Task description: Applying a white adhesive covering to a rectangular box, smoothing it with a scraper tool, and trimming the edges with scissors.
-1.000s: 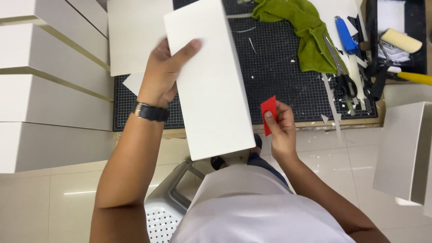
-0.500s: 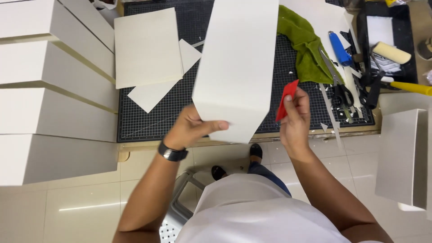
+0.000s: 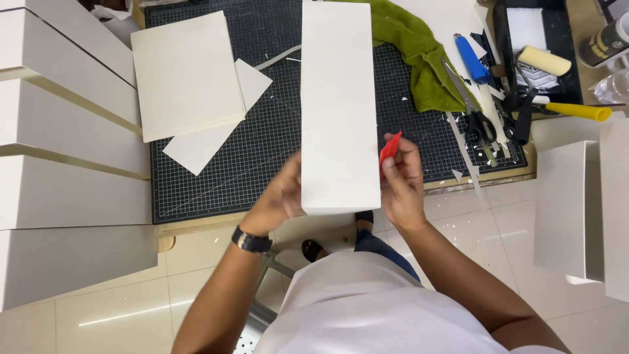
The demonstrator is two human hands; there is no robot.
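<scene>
White box [image 3: 339,105]: held upright over the near edge of the black cutting mat [image 3: 262,157].
Left hand [image 3: 282,196]: closed on the box's near left edge.
Right hand [image 3: 401,180]: a red scraper [image 3: 389,151] is pinched (against the box's right side).
Scissors [image 3: 477,118]: lying right, apart.

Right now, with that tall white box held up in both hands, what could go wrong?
The left hand grips only the lower edge of the tall white box, so it might tip or slip. The right hand presses a red scraper against the box's side; a slip could perhaps mark the covering. Scissors and a blue knife lie on the cutting mat nearby, so a dropped box could knock them.
</scene>
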